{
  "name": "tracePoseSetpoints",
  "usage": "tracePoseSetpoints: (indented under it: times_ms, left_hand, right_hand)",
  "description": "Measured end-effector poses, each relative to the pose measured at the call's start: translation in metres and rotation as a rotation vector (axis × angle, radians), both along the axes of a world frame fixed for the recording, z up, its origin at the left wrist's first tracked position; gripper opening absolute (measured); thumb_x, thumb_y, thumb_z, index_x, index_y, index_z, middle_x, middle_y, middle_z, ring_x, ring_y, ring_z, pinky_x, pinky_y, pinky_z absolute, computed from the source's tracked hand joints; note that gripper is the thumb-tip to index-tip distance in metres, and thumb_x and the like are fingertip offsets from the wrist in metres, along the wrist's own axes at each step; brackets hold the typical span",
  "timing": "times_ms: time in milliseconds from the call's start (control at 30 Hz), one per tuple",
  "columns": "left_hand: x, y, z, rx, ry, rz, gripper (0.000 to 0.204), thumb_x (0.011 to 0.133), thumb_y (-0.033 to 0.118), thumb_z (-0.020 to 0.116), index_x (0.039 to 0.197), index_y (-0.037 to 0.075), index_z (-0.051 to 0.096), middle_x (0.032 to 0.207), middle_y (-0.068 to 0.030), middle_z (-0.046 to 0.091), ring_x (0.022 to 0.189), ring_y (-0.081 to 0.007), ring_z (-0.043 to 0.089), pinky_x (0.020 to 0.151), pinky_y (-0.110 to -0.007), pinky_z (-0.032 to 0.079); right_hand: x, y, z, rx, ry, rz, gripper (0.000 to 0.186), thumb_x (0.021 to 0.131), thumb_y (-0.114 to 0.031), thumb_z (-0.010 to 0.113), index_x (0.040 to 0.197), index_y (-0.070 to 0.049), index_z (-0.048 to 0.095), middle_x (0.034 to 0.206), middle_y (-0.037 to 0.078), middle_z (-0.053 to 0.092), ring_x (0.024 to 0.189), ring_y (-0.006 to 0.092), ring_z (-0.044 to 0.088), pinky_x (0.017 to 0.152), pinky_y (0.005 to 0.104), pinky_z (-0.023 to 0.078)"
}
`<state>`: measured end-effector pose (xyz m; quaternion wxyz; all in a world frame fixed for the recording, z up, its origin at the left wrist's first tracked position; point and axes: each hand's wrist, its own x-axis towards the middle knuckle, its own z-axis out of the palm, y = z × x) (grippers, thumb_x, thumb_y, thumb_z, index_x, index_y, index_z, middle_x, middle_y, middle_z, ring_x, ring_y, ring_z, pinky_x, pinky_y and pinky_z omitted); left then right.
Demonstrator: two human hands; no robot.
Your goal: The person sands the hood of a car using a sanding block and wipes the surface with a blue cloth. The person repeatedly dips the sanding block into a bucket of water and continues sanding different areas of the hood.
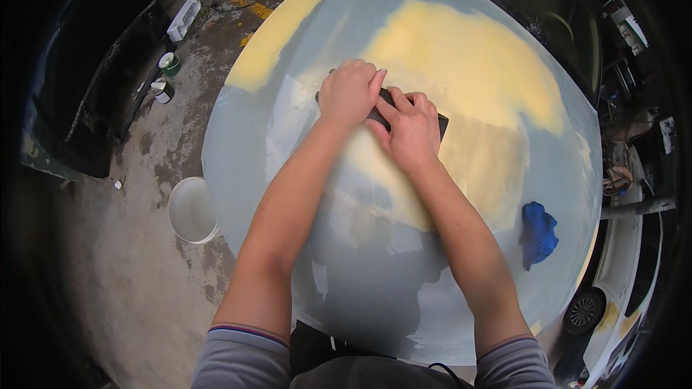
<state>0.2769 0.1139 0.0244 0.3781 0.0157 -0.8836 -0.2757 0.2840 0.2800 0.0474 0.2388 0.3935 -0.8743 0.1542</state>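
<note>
Both my hands press a long dark sanding block (pixel 383 109) onto a grey car hood (pixel 245 144) patched with yellow filler (pixel 461 57). My left hand (pixel 349 94) is wrapped over the block's left end. Toward its right end, my right hand (pixel 412 128) grips it with the fingers bent over the top. The block lies at a slant, and its underside is hidden against the surface. Around it the hood looks wet and smeared with pale yellow. A crumpled blue cloth (pixel 539 235) rests on the hood to the right of my right forearm.
A white bucket (pixel 193 210) stands on the stained concrete floor at the hood's left edge. Farther left are two small cans (pixel 166 75), a white tray-like piece (pixel 184 19) and a large dark car panel (pixel 108 65). A white car (pixel 620 274) is at the right.
</note>
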Motion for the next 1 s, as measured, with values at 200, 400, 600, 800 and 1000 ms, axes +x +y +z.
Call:
tracePoseSetpoints:
  times_ms: [200, 400, 600, 800, 1000]
  left_hand:
    - [0.115, 0.061, -0.025, -0.011, -0.049, -0.120, 0.028, 0.095, 0.021, 0.081, 0.075, 0.010, 0.066, 0.078, -0.0075, 0.061, 0.081, -0.0309, 0.066, 0.067, -0.046, 0.054]
    - [-0.006, 0.017, -0.006, 0.002, -0.018, 0.027, 0.028, 0.101, 0.024, 0.076, 0.079, 0.007, 0.070, 0.083, -0.0097, 0.068, 0.085, -0.0342, 0.067, 0.070, -0.049, 0.056]
    - [0.116, 0.091, -0.021, -0.033, 0.009, -0.146, 0.027, 0.091, 0.016, 0.084, 0.073, 0.008, 0.064, 0.078, -0.0074, 0.061, 0.076, -0.0278, 0.063, 0.065, -0.042, 0.054]
    - [-0.007, 0.060, 0.002, -0.022, 0.069, -0.031, 0.028, 0.097, 0.020, 0.079, 0.076, 0.006, 0.067, 0.080, -0.0102, 0.065, 0.083, -0.0312, 0.067, 0.070, -0.044, 0.057]
    - [0.075, 0.100, -0.015, -0.053, -0.011, -0.112, 0.025, 0.096, 0.020, 0.080, 0.079, 0.008, 0.067, 0.080, -0.0090, 0.064, 0.083, -0.0304, 0.066, 0.071, -0.044, 0.056]
  right_hand:
    - [0.122, 0.075, -0.021, 0.082, -0.117, -0.046, 0.053, 0.081, -0.037, 0.093, 0.130, -0.018, 0.084, 0.145, 0.007, 0.073, 0.118, 0.0337, 0.065, 0.103, 0.0491, 0.050]
    - [-0.001, 0.024, 0.005, 0.052, -0.109, 0.003, 0.051, 0.090, -0.035, 0.087, 0.138, -0.019, 0.081, 0.143, 0.005, 0.073, 0.117, 0.0318, 0.064, 0.106, 0.0496, 0.050]
    - [0.124, 0.105, -0.020, 0.072, -0.104, -0.062, 0.055, 0.076, -0.037, 0.095, 0.128, -0.023, 0.085, 0.145, 0.004, 0.072, 0.115, 0.0283, 0.064, 0.100, 0.0447, 0.050]
    - [0.004, 0.066, 0.008, 0.057, -0.027, -0.031, 0.051, 0.083, -0.034, 0.092, 0.131, -0.019, 0.083, 0.138, 0.004, 0.073, 0.113, 0.0306, 0.064, 0.100, 0.0472, 0.051]
    - [0.082, 0.113, -0.010, 0.005, -0.136, -0.024, 0.056, 0.079, -0.034, 0.093, 0.133, -0.020, 0.084, 0.144, 0.004, 0.073, 0.117, 0.0310, 0.065, 0.105, 0.0490, 0.051]
